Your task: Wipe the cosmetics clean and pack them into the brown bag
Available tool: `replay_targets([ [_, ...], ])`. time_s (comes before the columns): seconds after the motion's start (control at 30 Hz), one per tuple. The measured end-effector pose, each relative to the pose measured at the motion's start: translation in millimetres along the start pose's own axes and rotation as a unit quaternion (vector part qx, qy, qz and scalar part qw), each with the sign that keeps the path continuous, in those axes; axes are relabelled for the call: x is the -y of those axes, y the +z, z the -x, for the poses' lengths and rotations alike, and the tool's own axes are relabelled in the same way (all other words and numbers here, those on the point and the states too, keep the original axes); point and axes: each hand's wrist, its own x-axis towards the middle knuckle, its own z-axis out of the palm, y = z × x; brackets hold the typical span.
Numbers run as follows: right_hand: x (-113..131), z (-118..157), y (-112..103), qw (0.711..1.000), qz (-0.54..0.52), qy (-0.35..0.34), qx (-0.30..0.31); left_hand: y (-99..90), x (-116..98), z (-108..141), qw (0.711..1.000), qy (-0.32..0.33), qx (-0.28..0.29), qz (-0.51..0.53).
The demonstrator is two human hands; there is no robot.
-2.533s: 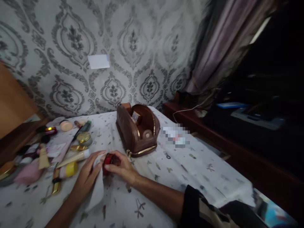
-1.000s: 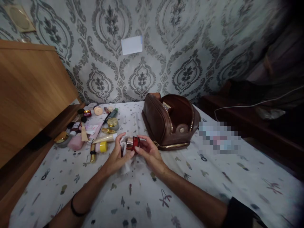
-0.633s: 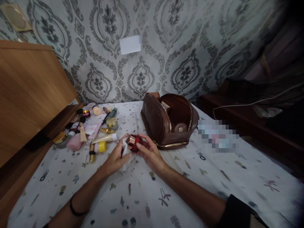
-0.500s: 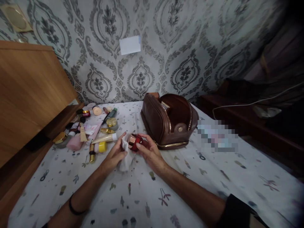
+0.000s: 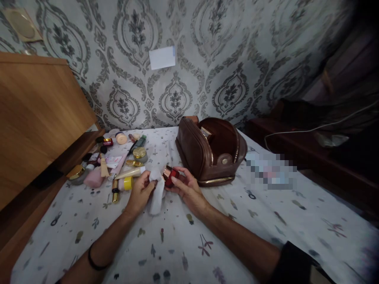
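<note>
In my right hand (image 5: pixel 189 187) is a small red bottle (image 5: pixel 171 176) with a shiny rose-gold cap, tilted so the cap points up and left. The fingers wrap round its red body. My left hand (image 5: pixel 141 194) pinches a white tissue (image 5: pixel 158 191), which hangs down beside the bottle's cap. Whether the tissue touches the bottle I cannot tell. Just behind my right hand stands a brown toiletry bag (image 5: pixel 192 152), unzipped and gaping, with a few things visible inside. A pale tube (image 5: pixel 130 172) and a yellow-capped bottle (image 5: pixel 128 183) lie close to my left hand.
Several cosmetics lie at the left, among them a gold-lidded jar (image 5: pixel 139 154), a pink bottle (image 5: pixel 94 176) and a gold lipstick tube (image 5: pixel 115 193). A wooden cabinet (image 5: pixel 41 114) borders the left side. On the right are a blurred-out item (image 5: pixel 271 169) and a white cable (image 5: pixel 310 129).
My left hand has drawn a little left and down, away from the bottle, and its fingers have closed on the tissue. The bottle stays in my right hand, slightly turned.
</note>
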Motion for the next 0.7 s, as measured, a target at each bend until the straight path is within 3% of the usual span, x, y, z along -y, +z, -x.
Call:
replay_targets([
  [0.27,-2.0,1.9,0.7,1.0,0.004,0.014,0.01,2.1,2.0,1.8,0.997,-0.01,-0.064,-0.04],
  [0.37,-2.6,2.1,0.4,1.0,0.007,0.018,0.008,1.7,-0.2,3.7,0.993,0.02,-0.082,-0.085],
  [0.53,-0.2,1.5,0.0,1.0,0.019,0.011,0.002,0.7,-5.4,6.8,0.996,0.035,0.028,-0.072],
  [0.7,1.3,-1.0,-2.3,1.0,0.024,-0.01,-0.009,-0.6,2.1,7.6,0.991,0.077,0.08,-0.078],
])
